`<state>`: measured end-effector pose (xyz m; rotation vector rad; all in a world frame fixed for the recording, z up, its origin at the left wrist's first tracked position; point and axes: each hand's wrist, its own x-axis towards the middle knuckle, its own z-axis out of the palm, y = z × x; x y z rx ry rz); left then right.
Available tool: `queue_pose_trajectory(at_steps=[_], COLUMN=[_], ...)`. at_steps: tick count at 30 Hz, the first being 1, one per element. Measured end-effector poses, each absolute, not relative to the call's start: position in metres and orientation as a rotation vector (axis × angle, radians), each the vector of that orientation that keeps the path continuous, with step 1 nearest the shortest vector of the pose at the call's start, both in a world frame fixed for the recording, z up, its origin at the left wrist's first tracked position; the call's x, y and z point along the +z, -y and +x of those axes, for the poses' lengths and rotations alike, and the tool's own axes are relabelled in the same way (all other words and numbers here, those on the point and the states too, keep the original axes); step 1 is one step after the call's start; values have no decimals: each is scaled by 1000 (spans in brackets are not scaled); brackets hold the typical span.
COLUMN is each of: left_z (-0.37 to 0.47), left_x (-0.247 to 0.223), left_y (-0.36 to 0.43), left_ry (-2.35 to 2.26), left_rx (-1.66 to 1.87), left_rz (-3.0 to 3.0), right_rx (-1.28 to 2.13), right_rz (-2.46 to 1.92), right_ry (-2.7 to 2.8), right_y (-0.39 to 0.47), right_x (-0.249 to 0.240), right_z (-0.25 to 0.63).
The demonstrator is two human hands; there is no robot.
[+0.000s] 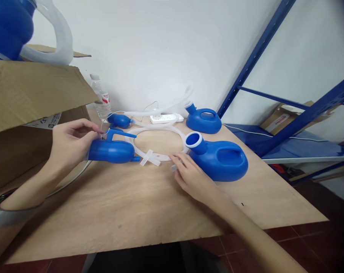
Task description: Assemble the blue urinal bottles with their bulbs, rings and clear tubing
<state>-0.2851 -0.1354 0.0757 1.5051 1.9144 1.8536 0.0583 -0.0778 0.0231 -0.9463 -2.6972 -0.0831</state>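
My left hand (72, 142) is closed on the rear of a blue plastic urinal funnel (112, 151), held sideways above the table. Its ribbed nozzle points right and a thin blue arm runs along its top. My right hand (193, 178) pinches the near part of a coiled translucent hose (166, 157), whose short end (174, 167) shows by the fingers. Between the hands, a clear plastic strip (150, 157) lies crossed over the hose. A blue urinal bottle (227, 161) with a white-rimmed open mouth stands just right of my right hand.
Behind are another blue urinal bottle (203, 120), a second blue funnel (120, 120) with hose, a white power strip (166, 118) and a water bottle (101, 100). A cardboard box (32, 94) stands left, more blue bottles above it. A blue shelf (246, 140) flanks the wooden table (138, 212).
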Motion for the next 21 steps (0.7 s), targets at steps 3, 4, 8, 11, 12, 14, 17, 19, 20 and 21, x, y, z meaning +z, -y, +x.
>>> queue_pose_trajectory(at_steps=[3, 4, 8, 11, 12, 14, 17, 19, 20, 21], left_z=[-281, -279, -268, -265, -264, -264, -262, -260, -259, -258], left_x=[81, 83, 85, 80, 79, 75, 74, 75, 75, 76], left_y=[138, 139, 142, 145, 146, 148, 150, 151, 152, 152], left_ry=[-1832, -1785, -1611, -1582, -1582, -1576, -1554, -1529, -1518, -1508], left_rx=[1918, 1943, 1984, 1948, 1932, 1930, 1981, 2029, 2049, 2066], left_rz=[1491, 1488, 1506, 1559, 1588, 1659, 1763, 1807, 1819, 1830], right_rx=[-517, -609, -642, -402, -295, -28, 401, 583, 637, 680], right_rz=[-811, -759, -673, -724, -732, -746, -771, -802, -812, -812], right_ry=[2607, 2590, 2626, 2748, 2785, 2812, 2722, 2641, 2609, 2588], right_y=[84, 83, 72, 62, 59, 56, 56, 58, 59, 59], right_x=[1, -4, -4, 5, 8, 13, 19, 22, 23, 22], right_z=[80, 83, 74, 58, 52, 40, 25, 18, 16, 14])
